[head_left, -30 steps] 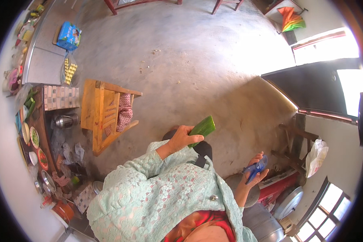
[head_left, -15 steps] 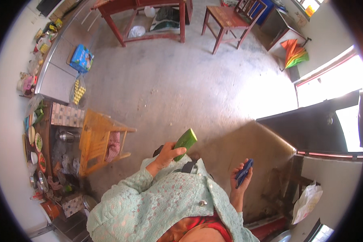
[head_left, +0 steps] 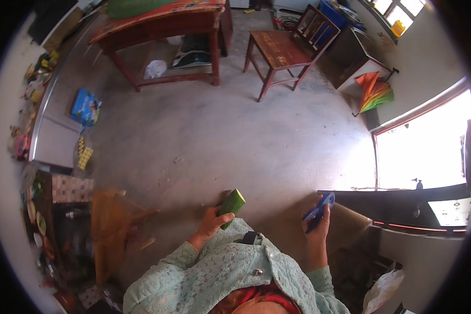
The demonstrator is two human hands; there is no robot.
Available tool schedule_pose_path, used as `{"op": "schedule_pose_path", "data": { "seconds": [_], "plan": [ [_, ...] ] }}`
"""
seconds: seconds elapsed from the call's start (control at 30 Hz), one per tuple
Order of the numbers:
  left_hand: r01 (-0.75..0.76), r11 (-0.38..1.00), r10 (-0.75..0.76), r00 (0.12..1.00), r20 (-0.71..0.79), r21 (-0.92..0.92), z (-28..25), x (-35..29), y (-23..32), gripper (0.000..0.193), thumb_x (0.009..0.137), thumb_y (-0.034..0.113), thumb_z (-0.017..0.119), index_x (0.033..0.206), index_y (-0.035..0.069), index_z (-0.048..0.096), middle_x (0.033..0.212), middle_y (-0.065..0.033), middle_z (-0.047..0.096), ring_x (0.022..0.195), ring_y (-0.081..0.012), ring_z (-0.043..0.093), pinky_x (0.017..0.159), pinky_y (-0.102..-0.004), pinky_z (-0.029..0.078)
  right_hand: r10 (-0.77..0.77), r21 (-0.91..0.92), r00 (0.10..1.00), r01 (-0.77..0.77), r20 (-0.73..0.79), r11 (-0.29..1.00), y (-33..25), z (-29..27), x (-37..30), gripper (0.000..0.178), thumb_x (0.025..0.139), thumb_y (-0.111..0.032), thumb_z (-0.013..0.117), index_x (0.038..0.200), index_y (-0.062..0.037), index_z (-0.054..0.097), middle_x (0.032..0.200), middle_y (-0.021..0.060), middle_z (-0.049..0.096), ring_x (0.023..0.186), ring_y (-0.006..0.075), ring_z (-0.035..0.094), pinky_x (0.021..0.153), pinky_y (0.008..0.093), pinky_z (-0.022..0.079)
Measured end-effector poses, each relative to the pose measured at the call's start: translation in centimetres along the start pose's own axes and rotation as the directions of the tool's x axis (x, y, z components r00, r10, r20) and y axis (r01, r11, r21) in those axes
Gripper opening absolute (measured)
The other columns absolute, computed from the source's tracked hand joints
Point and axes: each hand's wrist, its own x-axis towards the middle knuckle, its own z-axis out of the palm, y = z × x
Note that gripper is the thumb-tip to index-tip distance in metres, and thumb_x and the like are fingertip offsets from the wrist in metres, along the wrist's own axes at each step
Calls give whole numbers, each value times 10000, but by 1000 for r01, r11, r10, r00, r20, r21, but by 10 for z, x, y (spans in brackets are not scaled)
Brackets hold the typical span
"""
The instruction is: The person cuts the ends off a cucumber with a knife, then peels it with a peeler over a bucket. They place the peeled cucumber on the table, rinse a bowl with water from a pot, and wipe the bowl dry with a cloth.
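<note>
My left hand (head_left: 209,225) is wrapped round a thick piece of cucumber (head_left: 232,207), held upright at a tilt in front of my body. Its pale cut end points up and away from me; the skin is dark green. Off to the right, my right hand (head_left: 319,230) is closed round a blue hand tool (head_left: 320,210) with a rounded upper end. Its exact kind is not clear. The two hands are well apart, and both things are held above the floor.
A wooden chair frame (head_left: 107,230) stands at my left beside shelves with dishes. Ahead are a red table (head_left: 162,31) and a red-brown chair (head_left: 282,49). A blue box (head_left: 86,107) lies at the left counter. At right are a bright doorway, a dark door (head_left: 392,208) and a folded umbrella (head_left: 374,93).
The view has tilted up, so the room's furniture sits lower in it. The blue tool has turned in my right hand and shows more of its rounded end. The cucumber stays in my left hand.
</note>
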Motion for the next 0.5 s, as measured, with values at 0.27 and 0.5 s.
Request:
{"op": "schedule_pose_path", "data": {
  "seconds": [0.27,0.5],
  "plan": [
    [52,995,-74,961,265,91,84,146,70,332,721,329,697,834,26,621,711,35,516,629,-40,438,541,-226,345,-119,132,991,127,-66,983,-57,21,24,359,873,-358,557,1188,-189,524,857,62,606,566,134,500,494,259,437],
    [-24,996,3,974,226,88,158,227,96,359,729,332,692,856,9,601,688,24,525,571,-41,449,492,-208,342,-133,328,987,155,-90,932,-135,8,110,358,855,-320,594,1176,-172,532,873,74,582,610,130,486,525,250,427]
  ]
}}
